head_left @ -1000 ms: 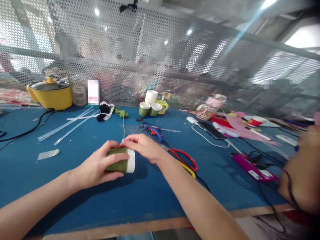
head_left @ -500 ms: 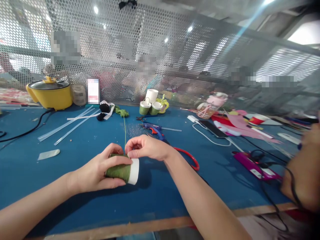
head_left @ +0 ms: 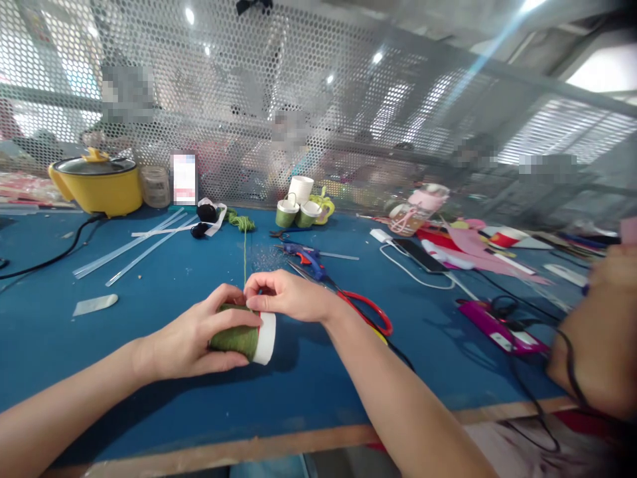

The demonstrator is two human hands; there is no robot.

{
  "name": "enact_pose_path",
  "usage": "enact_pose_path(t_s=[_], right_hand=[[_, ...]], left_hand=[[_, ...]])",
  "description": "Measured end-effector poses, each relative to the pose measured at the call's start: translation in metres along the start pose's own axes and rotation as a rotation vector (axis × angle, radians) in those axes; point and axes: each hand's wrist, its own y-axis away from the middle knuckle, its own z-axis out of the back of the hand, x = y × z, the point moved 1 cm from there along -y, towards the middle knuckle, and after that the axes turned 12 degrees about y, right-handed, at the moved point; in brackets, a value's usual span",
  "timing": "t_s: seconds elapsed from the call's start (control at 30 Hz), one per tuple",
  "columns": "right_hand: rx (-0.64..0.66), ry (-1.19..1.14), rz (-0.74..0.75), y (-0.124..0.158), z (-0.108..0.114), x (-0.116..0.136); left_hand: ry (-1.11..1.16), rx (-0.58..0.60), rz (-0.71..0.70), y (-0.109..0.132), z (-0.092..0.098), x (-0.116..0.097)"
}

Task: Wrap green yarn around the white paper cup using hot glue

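My left hand (head_left: 199, 334) is wrapped around a white paper cup (head_left: 267, 338) lying on its side just over the blue table. Green yarn (head_left: 233, 342) covers most of the cup, leaving a white band bare at its right end. At the cup's upper edge, my right hand (head_left: 286, 295) pinches the yarn strand (head_left: 245, 255) between thumb and fingers. That strand runs back to a loose green yarn bundle (head_left: 241, 221) farther off on the table.
Beyond my right hand lie a blue glue gun (head_left: 304, 255) and red-handled scissors (head_left: 371, 309). Yarn-wrapped cups (head_left: 287, 214) stand at the back. A yellow electric pot (head_left: 99, 186) is far left; a purple power strip (head_left: 500, 328) and another person's arm (head_left: 592, 338) are at right.
My right hand has shifted very slightly left along the cup's upper edge, still pinching the strand. The left hand keeps its hold, and the view has moved a little.
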Motion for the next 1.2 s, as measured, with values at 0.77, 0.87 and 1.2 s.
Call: enact_pose_path(t_s=[0.77, 0.87, 1.2], right_hand=[[-0.54, 0.522, -0.834, -0.001, 0.067, -0.112], [-0.608, 0.504, -0.818, 0.001, 0.067, -0.112], [-0.635, 0.137, -0.47, 0.024, 0.054, -0.027]], left_hand=[[-0.172, -0.238, 0.104, -0.001, 0.012, 0.018], [-0.182, -0.265, 0.116, -0.002, 0.013, 0.017], [-0.22, -0.299, 0.123, -0.001, 0.019, 0.023]])
